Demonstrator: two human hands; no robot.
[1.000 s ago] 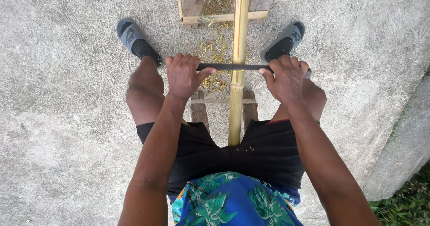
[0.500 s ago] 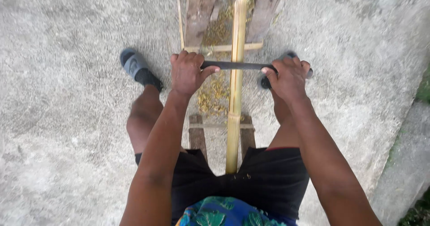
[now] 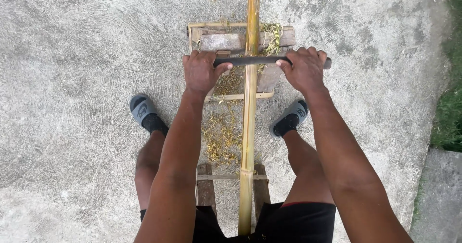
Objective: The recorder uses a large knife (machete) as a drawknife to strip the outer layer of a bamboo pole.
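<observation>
A long yellow bamboo pole (image 3: 250, 127) runs straight down the middle of the view, from the top edge to the person's lap at the bottom. It lies lengthwise on a low wooden frame (image 3: 226, 40) made of weathered boards and thin slats, which sits on the concrete ground (image 3: 72, 55).

Across the pole, near the far end of the frame, lies a dark blade (image 3: 252, 60) held level and at right angles to the bamboo, touching its upper surface. The left hand (image 3: 199, 72) has its fingers curled tightly around the blade's left end, thumb pointing inward along it. The right hand (image 3: 304, 69) is clenched in the same way around the right end, whose dark tip sticks out just past the knuckles. Both arms reach forward, one on either side of the pole.

Yellow-green bamboo shavings (image 3: 222, 134) lie scattered on the ground and frame just left of the pole, with a further tangle near the frame's far right corner. A grey slide sandal (image 3: 142, 109) sits to the left of the frame and another (image 3: 291, 117) to the right. A strip of grass (image 3: 450, 113) borders the concrete at the right edge.
</observation>
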